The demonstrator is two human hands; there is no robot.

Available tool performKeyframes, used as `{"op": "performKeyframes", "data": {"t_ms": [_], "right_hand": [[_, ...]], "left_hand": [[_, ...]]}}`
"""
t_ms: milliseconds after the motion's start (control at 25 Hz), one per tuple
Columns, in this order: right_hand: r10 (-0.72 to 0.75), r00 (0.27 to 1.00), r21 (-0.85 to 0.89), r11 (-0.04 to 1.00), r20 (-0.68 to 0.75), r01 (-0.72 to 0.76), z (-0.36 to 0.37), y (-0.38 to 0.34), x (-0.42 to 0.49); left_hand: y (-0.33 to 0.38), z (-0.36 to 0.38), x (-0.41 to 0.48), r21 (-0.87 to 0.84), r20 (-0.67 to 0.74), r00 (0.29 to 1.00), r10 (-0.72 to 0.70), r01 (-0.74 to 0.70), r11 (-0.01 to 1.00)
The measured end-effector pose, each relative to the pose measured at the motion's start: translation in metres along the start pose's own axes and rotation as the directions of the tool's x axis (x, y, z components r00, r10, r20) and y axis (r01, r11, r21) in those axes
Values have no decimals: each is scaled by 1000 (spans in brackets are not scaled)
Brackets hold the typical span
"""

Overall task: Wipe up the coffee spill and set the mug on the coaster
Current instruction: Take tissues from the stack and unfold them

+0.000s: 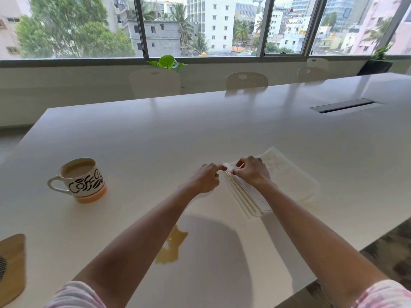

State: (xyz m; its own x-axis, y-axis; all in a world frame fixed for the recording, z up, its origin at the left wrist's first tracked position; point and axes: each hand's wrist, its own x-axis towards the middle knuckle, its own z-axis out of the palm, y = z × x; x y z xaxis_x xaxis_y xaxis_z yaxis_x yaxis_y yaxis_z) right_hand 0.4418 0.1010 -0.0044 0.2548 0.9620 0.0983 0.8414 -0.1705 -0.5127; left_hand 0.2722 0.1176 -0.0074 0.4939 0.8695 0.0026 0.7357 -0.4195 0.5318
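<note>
Head view, single frame, looking down a long white table [222, 130]. Both hands are at the near corner of a stack of paper napkins [284, 174]. The right hand [252, 171] rests on the stack with its fingers curled, pinching the lifted corner of the top sheet. The left hand [205, 177] sits just beside the stack's edge, forefinger extended and touching that same corner; whether it grips the sheet or merely steadies it cannot be told.

Status of work: early. The coffee spill [171, 247] lies unwiped on the table, close to the person and partly hidden under the left forearm. No napkin has yet been separated from the stack (only one corner is raised). The mug [81, 180], holding milky coffee, stands upright on bare table to the left, well apart from the hands. The coaster [12, 265], a wooden piece at the left frame edge, carries no mug.

Outstanding, by judgement: free a napkin, wipe the spill, then move the mug onto the coaster.
</note>
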Motion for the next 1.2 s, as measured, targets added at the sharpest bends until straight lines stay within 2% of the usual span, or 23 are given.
{"op": "performKeyframes", "data": {"t_ms": [280, 400, 600, 760, 1200], "right_hand": [[-104, 993, -99, 989, 60, 109, -4, -1, 1], [-127, 987, -100, 985, 103, 137, -5, -2, 5], [-112, 983, -161, 978, 143, 135, -5, -2, 8], [-105, 986, -118, 986, 132, 121, -5, 2, 11], [-120, 979, -137, 980, 167, 143, -7, 2, 11]], "left_hand": [[-3, 15, 14, 97, 46, 996, -75, 70, 993], [-4, 19, 15, 121, 40, 997, -59, 54, 991], [-2, 19, 16, 99, -19, 999, -39, 40, 994], [-3, 22, 17, 74, -49, 996, -74, 78, 994], [5, 21, 20, 100, -43, 996, -83, 87, 991]]}}
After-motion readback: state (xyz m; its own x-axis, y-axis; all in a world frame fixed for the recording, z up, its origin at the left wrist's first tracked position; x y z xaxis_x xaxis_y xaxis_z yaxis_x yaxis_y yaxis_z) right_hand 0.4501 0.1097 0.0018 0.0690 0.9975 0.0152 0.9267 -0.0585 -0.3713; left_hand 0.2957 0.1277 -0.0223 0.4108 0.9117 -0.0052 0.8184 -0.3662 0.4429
